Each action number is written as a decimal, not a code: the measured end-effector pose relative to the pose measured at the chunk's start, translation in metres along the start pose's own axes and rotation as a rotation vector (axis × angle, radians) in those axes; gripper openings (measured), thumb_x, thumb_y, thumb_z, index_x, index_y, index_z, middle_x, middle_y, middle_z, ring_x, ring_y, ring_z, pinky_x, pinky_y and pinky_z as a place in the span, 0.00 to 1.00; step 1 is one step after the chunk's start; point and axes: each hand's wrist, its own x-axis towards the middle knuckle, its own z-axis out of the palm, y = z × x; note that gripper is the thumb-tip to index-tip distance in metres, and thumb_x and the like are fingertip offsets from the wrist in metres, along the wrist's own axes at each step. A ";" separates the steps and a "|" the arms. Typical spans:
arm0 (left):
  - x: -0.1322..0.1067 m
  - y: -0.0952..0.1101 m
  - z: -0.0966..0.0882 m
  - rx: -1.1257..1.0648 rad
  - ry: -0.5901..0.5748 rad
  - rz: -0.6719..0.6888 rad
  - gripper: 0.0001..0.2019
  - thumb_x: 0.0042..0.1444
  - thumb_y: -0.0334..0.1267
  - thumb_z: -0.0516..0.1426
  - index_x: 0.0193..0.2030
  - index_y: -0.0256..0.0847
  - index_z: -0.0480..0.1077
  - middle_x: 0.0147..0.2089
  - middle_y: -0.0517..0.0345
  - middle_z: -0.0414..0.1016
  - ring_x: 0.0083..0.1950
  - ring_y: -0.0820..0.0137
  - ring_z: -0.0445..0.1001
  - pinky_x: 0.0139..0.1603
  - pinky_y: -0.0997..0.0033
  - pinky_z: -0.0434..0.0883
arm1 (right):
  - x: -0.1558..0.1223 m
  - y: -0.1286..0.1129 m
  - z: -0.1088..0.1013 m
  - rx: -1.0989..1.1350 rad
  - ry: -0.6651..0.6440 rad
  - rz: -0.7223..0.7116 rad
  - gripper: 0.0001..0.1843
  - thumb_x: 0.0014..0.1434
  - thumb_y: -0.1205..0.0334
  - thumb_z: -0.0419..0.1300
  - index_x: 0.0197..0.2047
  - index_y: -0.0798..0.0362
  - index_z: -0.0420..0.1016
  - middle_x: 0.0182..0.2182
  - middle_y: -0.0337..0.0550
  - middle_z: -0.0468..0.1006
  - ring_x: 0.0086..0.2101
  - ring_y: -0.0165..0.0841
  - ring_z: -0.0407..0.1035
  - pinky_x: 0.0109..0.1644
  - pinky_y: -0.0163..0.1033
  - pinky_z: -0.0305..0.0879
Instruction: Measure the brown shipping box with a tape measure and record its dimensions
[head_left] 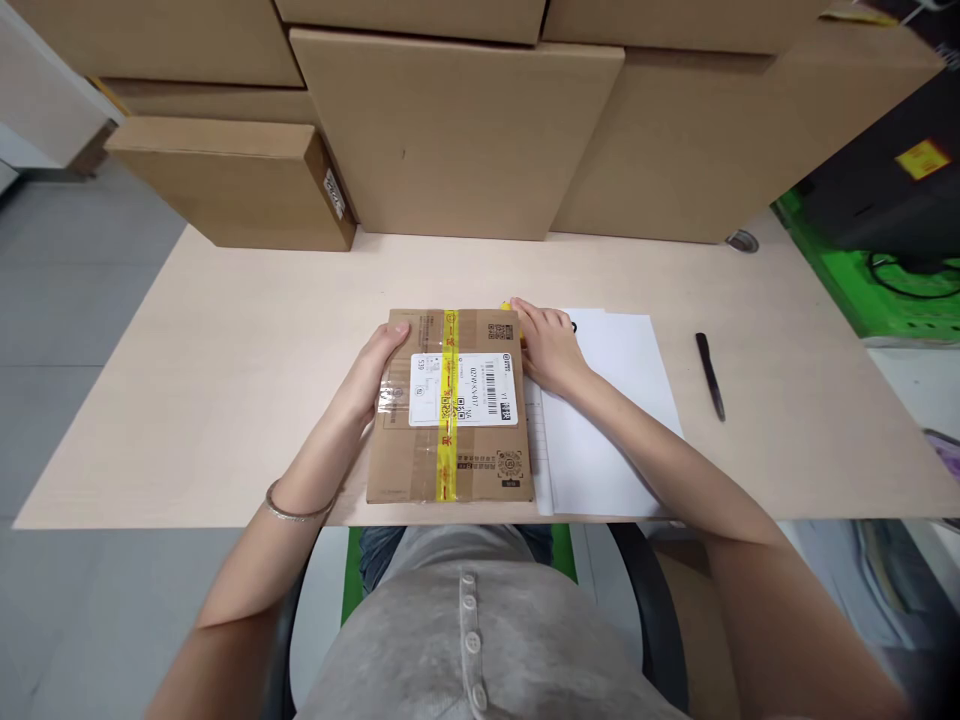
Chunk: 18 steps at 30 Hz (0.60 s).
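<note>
Head view: parcel (pixel 405 465) steadied from both sides

Spread out: the desk (pixel 225 370), backed by large cartons (pixel 450 135) barring reach beyond. At left, a smaller box (pixel 217 190). Under the right forearm (pixel 660 440), white sheets (pixel 592 440), partly covered. Beside these, at the front edge, the parcel, label (pixel 487 385) up, probably centred for an even hold. On its left side, left hand (pixel 369 375), thumb on top, other fingers mostly hidden, seemingly pinching for steadiness. At upper right, right hand (pixel 553 352), fingers bunched together, likely bracing. Well apart at right, a black pen (pixel 710 376). Smallest, between right hand and parcel, a yellow item (pixel 505 306), mostly hidden; impossible to tell whether pinched.
</note>
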 end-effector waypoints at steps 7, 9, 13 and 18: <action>-0.002 -0.004 0.004 0.003 0.095 -0.056 0.22 0.60 0.61 0.65 0.48 0.44 0.79 0.49 0.51 0.87 0.57 0.48 0.84 0.54 0.49 0.83 | -0.029 0.051 -0.049 0.019 0.228 0.329 0.31 0.69 0.49 0.53 0.70 0.53 0.69 0.63 0.61 0.79 0.62 0.52 0.75 0.65 0.61 0.70; -0.002 -0.005 0.003 0.008 0.095 -0.051 0.23 0.60 0.61 0.65 0.48 0.44 0.79 0.48 0.51 0.87 0.58 0.47 0.84 0.54 0.49 0.83 | -0.052 0.088 -0.072 -0.101 0.265 0.669 0.21 0.65 0.46 0.55 0.53 0.49 0.77 0.45 0.61 0.85 0.48 0.56 0.81 0.52 0.62 0.73; -0.003 -0.006 0.003 0.016 0.103 -0.052 0.24 0.59 0.61 0.64 0.51 0.44 0.79 0.48 0.52 0.87 0.57 0.48 0.84 0.54 0.49 0.82 | -0.103 0.153 -0.099 -0.216 0.280 0.973 0.21 0.50 0.50 0.69 0.23 0.40 0.58 0.18 0.55 0.69 0.40 0.64 0.78 0.42 0.65 0.63; 0.006 -0.014 -0.005 0.011 0.043 -0.005 0.24 0.59 0.61 0.65 0.51 0.45 0.78 0.49 0.50 0.86 0.58 0.47 0.83 0.55 0.48 0.82 | -0.140 0.183 -0.094 -0.195 0.143 1.048 0.33 0.47 0.53 0.72 0.13 0.37 0.48 0.09 0.37 0.49 0.20 0.46 0.63 0.32 0.56 0.54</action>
